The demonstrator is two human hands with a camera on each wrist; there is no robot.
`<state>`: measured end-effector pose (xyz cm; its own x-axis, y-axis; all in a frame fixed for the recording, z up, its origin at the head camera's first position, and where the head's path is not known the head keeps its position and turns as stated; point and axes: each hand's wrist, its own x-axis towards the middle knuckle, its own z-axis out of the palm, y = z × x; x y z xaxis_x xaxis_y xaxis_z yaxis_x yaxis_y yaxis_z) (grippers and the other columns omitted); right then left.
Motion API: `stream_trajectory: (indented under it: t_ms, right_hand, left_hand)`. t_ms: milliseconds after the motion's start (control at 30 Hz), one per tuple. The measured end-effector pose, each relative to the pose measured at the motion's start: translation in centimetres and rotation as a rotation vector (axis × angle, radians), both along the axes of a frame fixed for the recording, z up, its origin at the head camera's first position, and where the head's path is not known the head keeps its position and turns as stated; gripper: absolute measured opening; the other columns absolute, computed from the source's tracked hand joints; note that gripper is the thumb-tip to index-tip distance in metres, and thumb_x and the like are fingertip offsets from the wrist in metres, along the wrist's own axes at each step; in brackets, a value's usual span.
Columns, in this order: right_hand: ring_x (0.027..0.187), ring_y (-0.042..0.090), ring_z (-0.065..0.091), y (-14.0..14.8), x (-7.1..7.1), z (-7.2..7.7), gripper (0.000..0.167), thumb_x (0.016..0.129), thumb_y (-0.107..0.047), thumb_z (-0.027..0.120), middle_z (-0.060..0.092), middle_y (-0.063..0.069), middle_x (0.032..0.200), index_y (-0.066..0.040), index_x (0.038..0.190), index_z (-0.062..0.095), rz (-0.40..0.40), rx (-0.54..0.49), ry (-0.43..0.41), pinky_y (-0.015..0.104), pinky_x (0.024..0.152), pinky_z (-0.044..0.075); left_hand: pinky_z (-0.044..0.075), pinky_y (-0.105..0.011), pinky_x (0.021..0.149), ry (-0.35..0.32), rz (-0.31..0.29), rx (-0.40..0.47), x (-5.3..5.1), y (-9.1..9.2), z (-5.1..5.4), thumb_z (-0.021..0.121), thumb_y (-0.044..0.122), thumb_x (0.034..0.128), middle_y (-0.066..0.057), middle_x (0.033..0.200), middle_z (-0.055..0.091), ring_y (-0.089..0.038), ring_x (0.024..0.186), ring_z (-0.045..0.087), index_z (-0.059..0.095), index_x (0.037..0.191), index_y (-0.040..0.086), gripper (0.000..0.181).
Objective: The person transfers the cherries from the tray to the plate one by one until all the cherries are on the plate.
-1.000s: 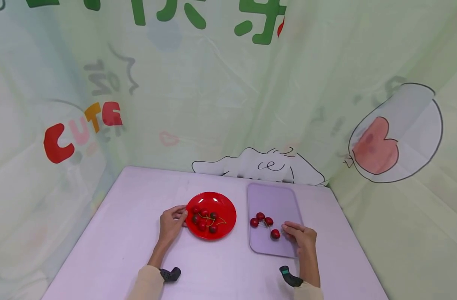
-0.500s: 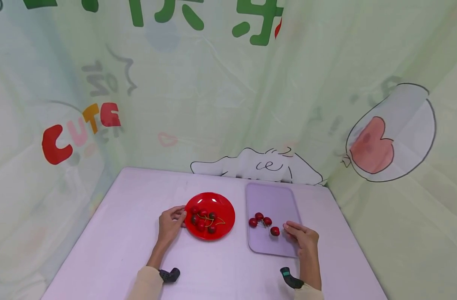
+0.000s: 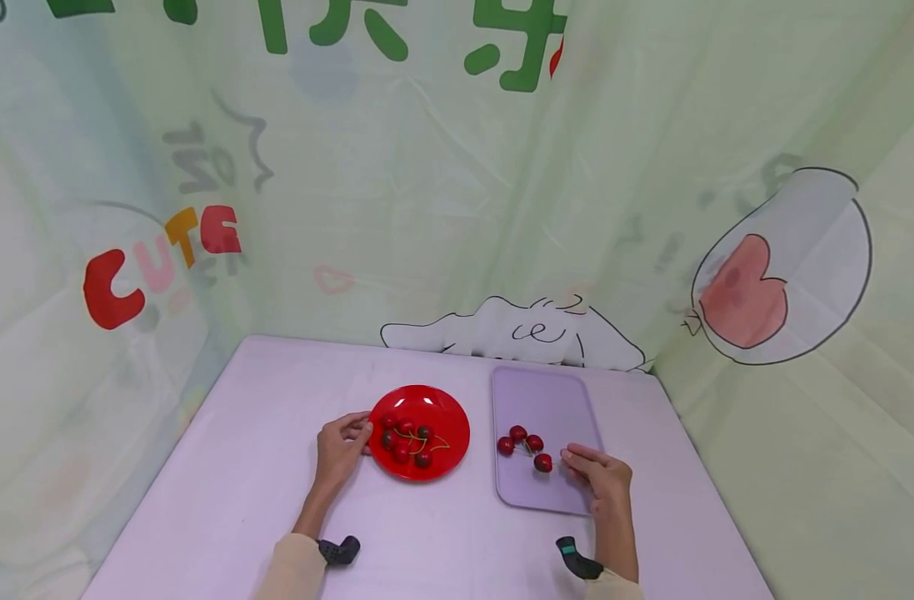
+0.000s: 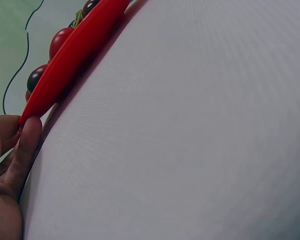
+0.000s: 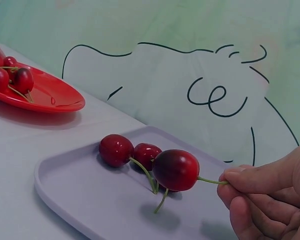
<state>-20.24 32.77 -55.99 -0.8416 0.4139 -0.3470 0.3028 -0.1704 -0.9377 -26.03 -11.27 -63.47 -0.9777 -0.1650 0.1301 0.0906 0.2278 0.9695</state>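
R hand (image 3: pixel 602 479) pinches stem (image 5: pixel 210 181), cherry (image 5: pixel 176 170) aloft over tray (image 3: pixel 539 392); L hand (image 3: pixel 340 446) grips plate (image 3: pixel 449 417) rim @ its 9 o'clock. I'd call it mid-pick; next move prob. needs steady pinch, clearing other cherries (image 3: pixel 518 433) @ cherry's 10.

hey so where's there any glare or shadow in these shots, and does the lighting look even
Head view: bright glints on the red plate, otherwise fairly even light; right wrist view: a soft shadow on the purple tray below the held cherry; left wrist view: greyish table with faint streaks.
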Motion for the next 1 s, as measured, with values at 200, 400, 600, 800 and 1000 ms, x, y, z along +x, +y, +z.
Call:
stream_trajectory:
  t_ms: [200,400,600,800,1000]
  right_hand:
    - [0.076,0.007,0.081,-0.5,0.1,0.4,0.014,0.093,-0.004,0.086,0.082,-0.008,0.078,-0.017,0.089,0.088,0.018,-0.022,0.005,0.022,0.081,0.067]
    - [0.077,0.006,0.081,-1.1,0.1,0.9,0.023,0.094,-0.002,0.084,0.082,-0.009,0.080,-0.022,0.084,0.087,0.061,-0.051,0.010,0.023,0.085,0.067]
    - [0.077,0.008,0.081,-1.9,0.1,1.5,0.023,0.095,0.000,0.082,0.083,-0.006,0.083,-0.020,0.085,0.087,0.072,-0.049,0.031,0.026,0.086,0.068]
    - [0.078,0.009,0.081,-2.1,-0.7,0.4,0.016,0.094,-0.002,0.084,0.083,-0.006,0.086,-0.017,0.091,0.088,0.081,-0.064,0.035,0.023,0.081,0.068]
    - [0.076,0.010,0.080,-3.4,-1.3,0.3,0.013,0.090,-0.001,0.087,0.083,-0.006,0.085,-0.013,0.094,0.088,0.097,-0.036,0.047,0.025,0.081,0.068]
  left_hand:
    - [0.062,-0.014,0.066,-0.005,0.000,-0.005,0.1,0.1,0.1,0.073,0.010,0.1047,-0.020,0.112,0.078,-0.012,0.071,0.074,0.075,0.135,0.003,0.031]
    - [0.061,-0.014,0.066,-0.013,0.005,-0.013,0.1,0.2,0.2,0.073,0.009,0.1047,-0.020,0.112,0.078,-0.010,0.070,0.073,0.075,0.135,0.003,0.031]
    - [0.063,-0.016,0.065,0.008,-0.010,0.009,0.3,0.2,0.4,0.073,0.008,0.1044,-0.021,0.111,0.078,-0.010,0.070,0.073,0.076,0.133,0.001,0.029]
    - [0.063,-0.017,0.065,0.020,-0.018,0.031,0.4,0.1,0.4,0.074,0.008,0.1039,-0.021,0.110,0.078,-0.012,0.071,0.074,0.076,0.132,0.001,0.029]
    - [0.063,-0.017,0.064,0.027,-0.025,0.033,0.1,-0.1,0.4,0.074,0.006,0.1034,-0.022,0.112,0.078,-0.010,0.072,0.073,0.076,0.132,0.000,0.029]
